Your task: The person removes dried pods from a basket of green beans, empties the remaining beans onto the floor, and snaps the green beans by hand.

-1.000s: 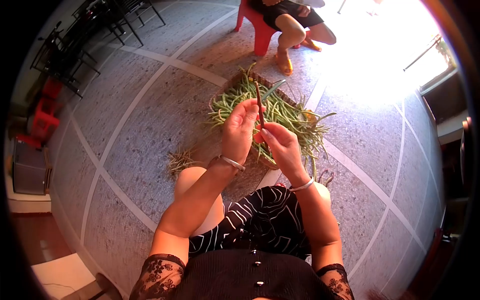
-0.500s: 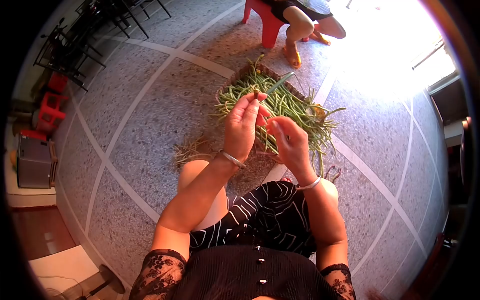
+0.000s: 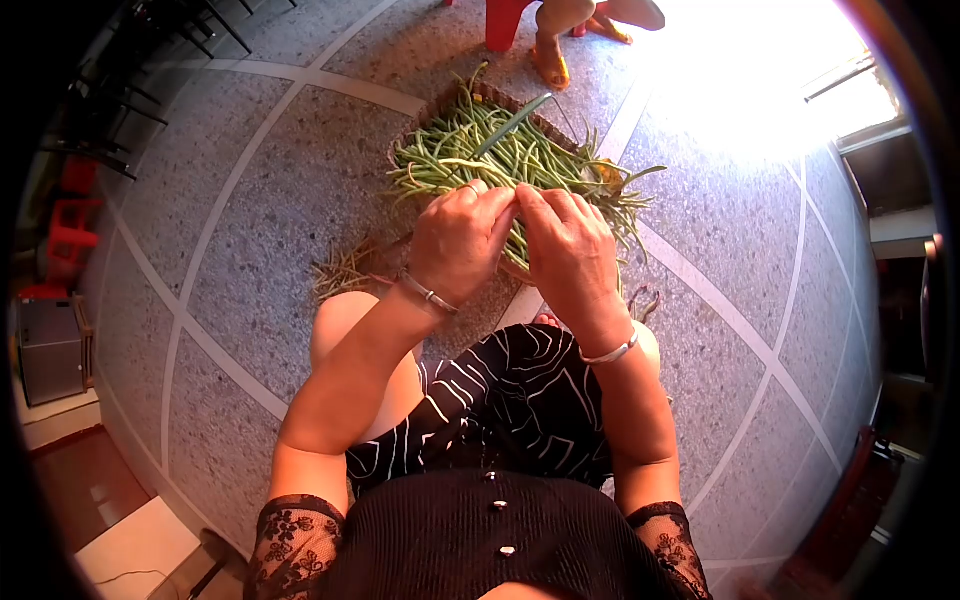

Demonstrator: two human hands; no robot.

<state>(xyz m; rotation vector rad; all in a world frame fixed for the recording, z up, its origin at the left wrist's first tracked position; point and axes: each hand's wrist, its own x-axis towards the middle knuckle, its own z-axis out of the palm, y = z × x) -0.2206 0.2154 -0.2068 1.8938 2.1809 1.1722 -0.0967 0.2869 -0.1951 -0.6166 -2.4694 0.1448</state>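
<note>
My left hand point(image 3: 462, 240) and my right hand point(image 3: 572, 245) are raised in front of the basket, with the tips of their thumbs and fingers pinched together and meeting. Whatever lies between the fingertips is hidden or too small to make out. Just beyond them is a woven basket point(image 3: 398, 158) heaped with long, thin green stalks point(image 3: 535, 160), possibly long beans or garlic scapes. One broader green blade point(image 3: 512, 125) lies across the top of the heap. Several stalk ends stick out past the basket's right side.
Dry, straw-coloured scraps point(image 3: 343, 268) lie on the speckled floor point(image 3: 240, 240) left of the basket. A seated person's foot in a yellow sandal point(image 3: 551, 65) is behind it, near a red stool point(image 3: 505, 22). Dark chairs and red stools stand far left.
The view has shifted, so the basket sits further left and higher. My right hand has come up to meet my left, and both now pinch with knuckles up. My left hand held a short brownish piece before.
</note>
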